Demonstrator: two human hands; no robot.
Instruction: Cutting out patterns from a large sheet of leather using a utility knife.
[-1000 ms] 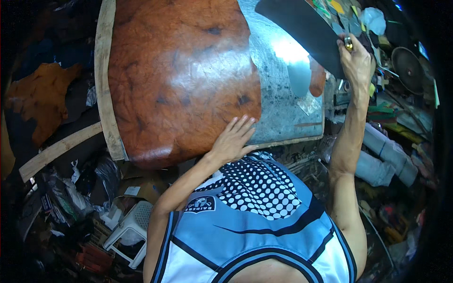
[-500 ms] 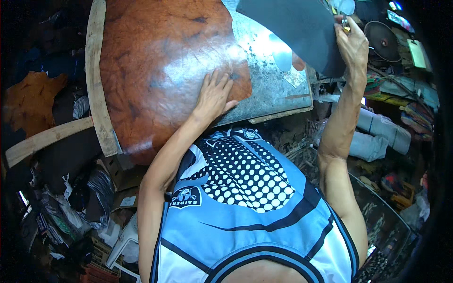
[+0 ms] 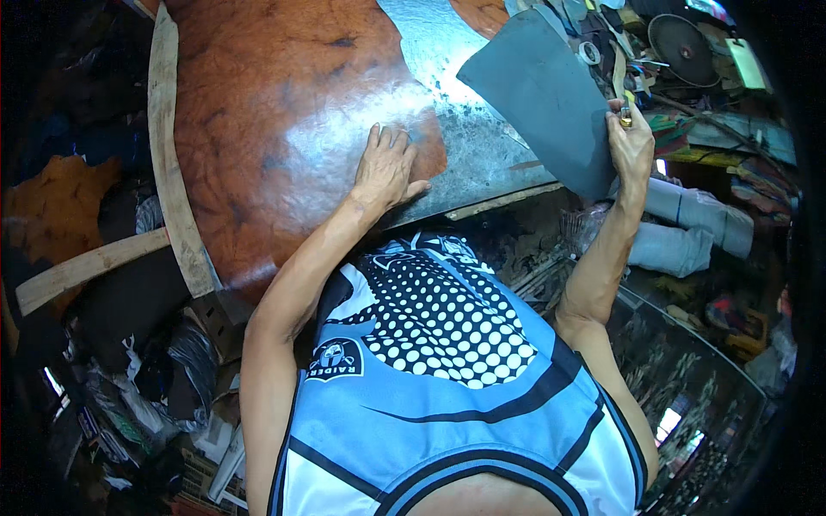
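Observation:
A large sheet of glossy brown leather [image 3: 258, 112] with dark mottling lies on a grey metal-topped table [image 3: 469, 163]. My left hand [image 3: 387, 165] rests palm down near its right end, fingers stretched out. At the right, my right hand [image 3: 632, 142] is closed at the edge of a stiff dark grey sheet [image 3: 542, 99], holding it tilted above the table's right side. A small yellow and dark object [image 3: 625, 113] shows at the same fingers; I cannot tell its kind. The sheet hides part of the table behind it.
Pale wooden boards [image 3: 163, 138] run along the table's left side. Another brown leather piece [image 3: 60, 198] hangs at the far left. White rolls [image 3: 671, 249], a round fan-like disc [image 3: 684, 50] and a tape roll [image 3: 589, 53] are to the right. Crumpled bags [image 3: 189, 361] crowd the lower left.
My right hand has come nearer to me, bringing the grey sheet down and toward the table's near right corner. My left hand stays flat on the leather.

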